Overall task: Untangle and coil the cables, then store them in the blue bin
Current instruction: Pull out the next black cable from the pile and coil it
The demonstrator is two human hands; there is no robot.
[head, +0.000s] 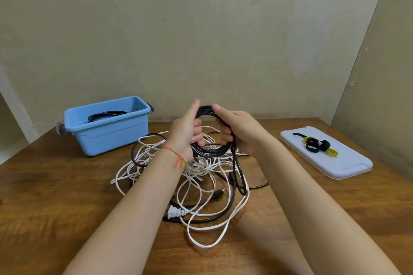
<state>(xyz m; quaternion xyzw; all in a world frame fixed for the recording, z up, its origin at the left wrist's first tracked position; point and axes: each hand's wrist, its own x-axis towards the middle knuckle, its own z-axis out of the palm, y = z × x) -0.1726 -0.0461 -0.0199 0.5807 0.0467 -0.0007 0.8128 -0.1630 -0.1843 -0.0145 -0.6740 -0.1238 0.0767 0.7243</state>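
A black cable coil is held up above the table between both hands. My left hand grips its left side, fingers curled through the loop. My right hand grips the right side, thumb on top. A loose black tail hangs from the coil down into a tangle of white cables and black cables on the table. A white plug lies at the near side of the tangle. The blue bin stands at the back left with a coiled black cable inside.
A white lid lies flat at the right, carrying several black and yellow cable ties. The wooden table meets a beige wall behind. Bare wood shows at the left and near right.
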